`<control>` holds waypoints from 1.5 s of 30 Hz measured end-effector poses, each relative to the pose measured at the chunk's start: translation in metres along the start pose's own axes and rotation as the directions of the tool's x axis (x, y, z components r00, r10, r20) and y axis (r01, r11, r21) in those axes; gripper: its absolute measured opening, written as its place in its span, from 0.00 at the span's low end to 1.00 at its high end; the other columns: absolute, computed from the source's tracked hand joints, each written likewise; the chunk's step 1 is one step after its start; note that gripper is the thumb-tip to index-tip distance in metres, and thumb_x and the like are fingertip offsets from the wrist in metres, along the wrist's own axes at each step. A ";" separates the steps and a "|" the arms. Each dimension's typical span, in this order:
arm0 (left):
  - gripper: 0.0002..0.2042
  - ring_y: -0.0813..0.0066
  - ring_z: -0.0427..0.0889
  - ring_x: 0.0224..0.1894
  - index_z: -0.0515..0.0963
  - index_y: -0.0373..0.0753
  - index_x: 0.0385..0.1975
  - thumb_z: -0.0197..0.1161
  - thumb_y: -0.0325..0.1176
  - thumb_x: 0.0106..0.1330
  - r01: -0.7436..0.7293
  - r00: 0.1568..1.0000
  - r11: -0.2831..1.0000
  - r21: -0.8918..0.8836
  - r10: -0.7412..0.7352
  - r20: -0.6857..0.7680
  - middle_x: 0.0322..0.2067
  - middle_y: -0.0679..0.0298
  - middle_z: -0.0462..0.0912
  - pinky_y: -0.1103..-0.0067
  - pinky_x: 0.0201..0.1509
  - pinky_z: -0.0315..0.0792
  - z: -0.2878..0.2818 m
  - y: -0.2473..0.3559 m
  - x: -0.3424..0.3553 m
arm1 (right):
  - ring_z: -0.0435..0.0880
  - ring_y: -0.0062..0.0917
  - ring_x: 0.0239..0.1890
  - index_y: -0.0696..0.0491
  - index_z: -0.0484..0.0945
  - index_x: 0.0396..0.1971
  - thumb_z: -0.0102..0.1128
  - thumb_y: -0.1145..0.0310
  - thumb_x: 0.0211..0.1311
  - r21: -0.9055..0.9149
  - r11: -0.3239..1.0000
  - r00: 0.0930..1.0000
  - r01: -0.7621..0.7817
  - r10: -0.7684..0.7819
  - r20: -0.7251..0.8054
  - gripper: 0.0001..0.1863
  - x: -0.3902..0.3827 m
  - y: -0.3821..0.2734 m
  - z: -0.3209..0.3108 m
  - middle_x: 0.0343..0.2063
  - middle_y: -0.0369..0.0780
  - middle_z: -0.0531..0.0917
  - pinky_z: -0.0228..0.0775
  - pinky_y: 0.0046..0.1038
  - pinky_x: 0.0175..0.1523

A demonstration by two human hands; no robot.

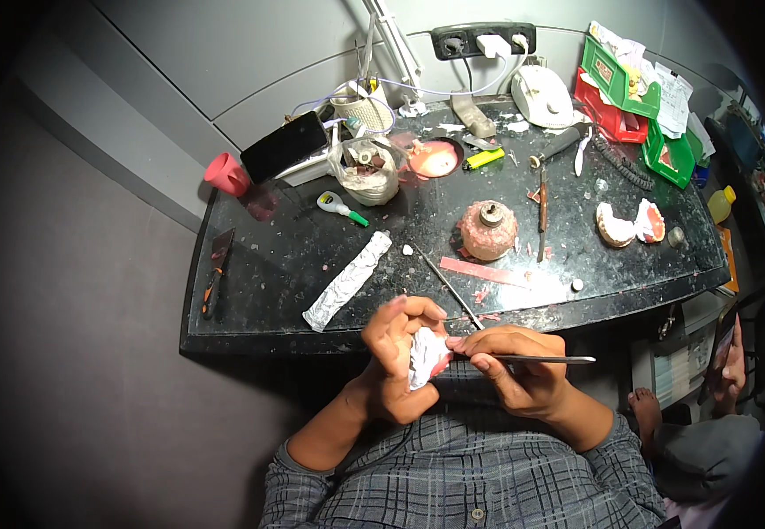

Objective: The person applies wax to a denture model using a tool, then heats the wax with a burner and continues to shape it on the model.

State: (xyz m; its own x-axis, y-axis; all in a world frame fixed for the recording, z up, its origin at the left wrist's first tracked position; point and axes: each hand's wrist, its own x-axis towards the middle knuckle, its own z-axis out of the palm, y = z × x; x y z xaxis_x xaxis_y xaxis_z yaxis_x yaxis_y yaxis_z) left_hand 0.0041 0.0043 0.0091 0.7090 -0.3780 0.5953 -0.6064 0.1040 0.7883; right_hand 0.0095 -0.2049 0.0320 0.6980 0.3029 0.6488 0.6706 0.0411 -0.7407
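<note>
The left grip [400,361] cups the white mold [423,354], likely for support; the right grip [523,370] pinches the metal tool [568,360], likely for control. The burner [488,233] stands beyond both.

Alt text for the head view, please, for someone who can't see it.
A person holds a white-and-pink piece in the left grip and a slim tool in the right grip. Beyond, a cluttered black desk bears a pink-crusted pot, pink strip and dental casts.
</note>
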 end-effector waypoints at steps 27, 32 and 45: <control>0.47 0.63 0.71 0.44 0.44 0.37 0.68 0.55 0.15 0.42 -0.218 0.953 0.900 0.376 0.280 -0.118 0.51 0.44 0.61 0.70 0.45 0.74 0.015 -0.013 0.002 | 0.89 0.37 0.38 0.65 0.80 0.36 0.65 0.83 0.58 -0.082 0.983 0.986 0.164 -0.166 -0.019 0.07 -0.003 0.004 0.011 0.35 0.48 0.86 0.83 0.28 0.40; 0.46 0.62 0.70 0.46 0.42 0.41 0.68 0.69 0.26 0.53 -0.135 0.973 0.928 0.347 0.190 -0.130 0.48 0.46 0.64 0.67 0.51 0.70 0.014 -0.011 0.001 | 0.89 0.37 0.41 0.65 0.80 0.37 0.66 0.83 0.58 -0.138 0.984 0.993 0.112 -0.117 -0.027 0.07 -0.004 0.004 0.009 0.35 0.48 0.86 0.82 0.28 0.40; 0.45 0.62 0.72 0.44 0.45 0.36 0.66 0.55 0.16 0.42 -0.209 0.965 0.841 0.500 0.259 -0.033 0.46 0.48 0.66 0.66 0.49 0.72 0.008 -0.020 -0.004 | 0.89 0.36 0.37 0.63 0.81 0.35 0.65 0.81 0.60 -0.048 0.993 0.994 0.110 -0.110 0.011 0.05 -0.003 0.011 0.011 0.34 0.46 0.86 0.82 0.28 0.41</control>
State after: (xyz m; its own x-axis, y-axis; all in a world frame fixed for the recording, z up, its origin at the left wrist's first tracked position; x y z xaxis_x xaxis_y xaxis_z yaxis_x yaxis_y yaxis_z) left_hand 0.0105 -0.0034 -0.0099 0.5391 -0.3080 0.7839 -0.8376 -0.2933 0.4608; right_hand 0.0123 -0.1950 0.0199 0.6176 0.3068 0.7242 0.7547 0.0282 -0.6555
